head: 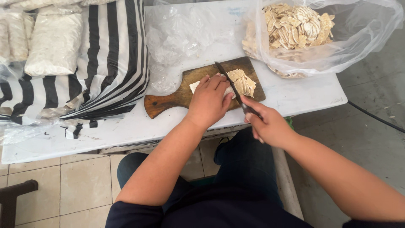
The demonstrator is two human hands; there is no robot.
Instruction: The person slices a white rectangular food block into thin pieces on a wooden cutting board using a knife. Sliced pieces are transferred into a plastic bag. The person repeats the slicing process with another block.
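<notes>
Pressed flat over a pale block (195,86) on the wooden cutting board (168,100), the left hand (209,100) held that block down with its fingers curled, so that only a corner of the block showed at the hand's left edge. Far to the left of it, packed bags of pale slices (52,42) lay on a black-and-white striped cloth (109,63) that covered the left part of the white worktop (105,131). Crumpled clear plastic (173,38) sat on the far side of the board, between the cloth and the big bag. Just right of the left hand, the dark blade of the knife (230,82) ran slantwise across the board, its edge down between the held block and a small heap of cut slices (243,82) on the board's right end. Nearer and to the right, past the near rim of the worktop, the right hand (270,126) was clenched around the knife's handle. At the far right of the worktop stood a large clear plastic bag (358,38), open at the top and filled with more pale slices (297,25).
</notes>
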